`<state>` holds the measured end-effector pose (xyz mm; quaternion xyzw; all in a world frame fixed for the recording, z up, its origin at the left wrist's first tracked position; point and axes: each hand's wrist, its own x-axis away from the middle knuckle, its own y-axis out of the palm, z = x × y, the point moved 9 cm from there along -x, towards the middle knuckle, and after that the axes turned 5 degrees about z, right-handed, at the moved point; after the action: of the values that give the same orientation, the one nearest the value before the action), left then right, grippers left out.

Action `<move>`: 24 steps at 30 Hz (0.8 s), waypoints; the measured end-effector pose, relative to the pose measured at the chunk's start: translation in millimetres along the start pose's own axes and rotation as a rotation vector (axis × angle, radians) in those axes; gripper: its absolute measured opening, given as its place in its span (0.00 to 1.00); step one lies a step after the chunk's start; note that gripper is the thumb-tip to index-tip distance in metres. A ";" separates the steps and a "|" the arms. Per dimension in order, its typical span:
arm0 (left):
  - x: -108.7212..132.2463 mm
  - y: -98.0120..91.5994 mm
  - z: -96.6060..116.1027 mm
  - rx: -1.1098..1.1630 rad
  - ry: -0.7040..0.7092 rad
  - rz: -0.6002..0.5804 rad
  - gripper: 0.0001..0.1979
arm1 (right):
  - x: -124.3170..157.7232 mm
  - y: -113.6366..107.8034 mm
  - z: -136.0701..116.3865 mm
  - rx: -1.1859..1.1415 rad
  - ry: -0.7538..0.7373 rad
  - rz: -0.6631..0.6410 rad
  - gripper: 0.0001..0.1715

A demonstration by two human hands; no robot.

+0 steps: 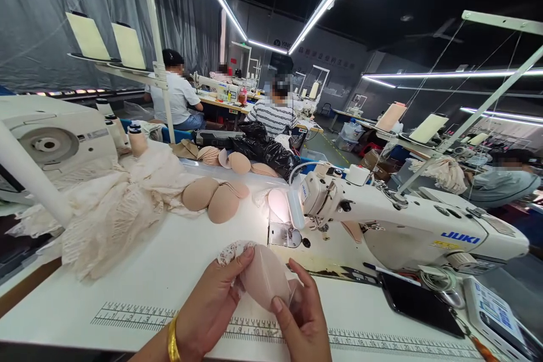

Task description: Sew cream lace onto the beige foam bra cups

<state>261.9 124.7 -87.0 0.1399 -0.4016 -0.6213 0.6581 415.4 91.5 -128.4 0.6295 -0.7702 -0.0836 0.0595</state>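
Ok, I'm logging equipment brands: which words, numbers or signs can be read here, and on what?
"JUKI": near machine, twice.
"JUKI": far machine.
"YIN…": back wall, rest unclear.
"9", "10", "16", "17": ruler.
Too small or blurred: Chinese line, yellow sticker, white box's label.
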 end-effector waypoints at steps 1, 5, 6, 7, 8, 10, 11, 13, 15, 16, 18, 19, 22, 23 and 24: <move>0.1 1.0 -1.3 -0.009 -0.010 -0.012 0.20 | -1.2 0.4 -0.3 -0.019 0.005 -0.009 0.47; -0.4 4.6 -3.4 -0.022 -0.013 -0.052 0.22 | -5.1 0.1 -1.5 -0.094 0.035 -0.003 0.51; -0.8 5.4 -3.8 -0.016 -0.015 -0.059 0.22 | -5.5 -0.3 -1.8 -0.103 0.041 0.006 0.51; -1.1 6.4 -4.7 -0.009 -0.022 -0.065 0.21 | -5.8 -0.8 -2.0 -0.110 0.045 0.017 0.52; -1.5 7.5 -6.0 0.001 -0.036 -0.071 0.19 | -6.0 -1.3 -2.3 -0.113 0.048 0.027 0.52; -2.2 10.0 -9.2 0.022 -0.068 -0.078 0.16 | -6.1 -2.8 -2.9 -0.108 0.047 0.046 0.53; -2.5 11.8 -10.3 0.027 -0.078 -0.084 0.14 | -6.2 -3.7 -3.3 -0.101 0.044 0.055 0.53; -2.9 16.7 -11.6 0.011 -0.086 -0.111 0.14 | -6.4 -5.0 -4.0 -0.087 0.038 0.061 0.53; -3.1 22.1 -12.0 -0.026 -0.081 -0.144 0.17 | -6.8 -6.3 -4.4 -0.082 0.034 0.062 0.53; -3.3 24.3 -12.4 -0.040 -0.082 -0.156 0.18 | -7.1 -7.3 -4.4 -0.081 0.034 0.063 0.53; -3.8 27.1 -12.7 -0.045 -0.081 -0.164 0.18 | -8.0 -9.4 -4.4 -0.075 0.032 0.064 0.54; -4.1 28.0 -12.8 -0.043 -0.082 -0.165 0.18 | -8.6 -10.3 -4.6 -0.069 0.028 0.063 0.55; -5.4 29.3 -15.1 -0.046 -0.093 -0.163 0.18 | -10.4 -11.4 -4.7 -0.049 0.013 0.052 0.54; -6.0 29.3 -16.0 -0.049 -0.096 -0.161 0.18 | -10.8 -11.6 -4.2 -0.043 0.010 0.052 0.54; -6.8 29.4 -16.9 -0.053 -0.099 -0.159 0.18 | -10.9 -11.8 -3.4 -0.039 0.008 0.054 0.54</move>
<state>295.2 131.3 -80.1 0.1230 -0.4048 -0.6882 0.5894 429.6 99.7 -127.4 0.6075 -0.7849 -0.0947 0.0770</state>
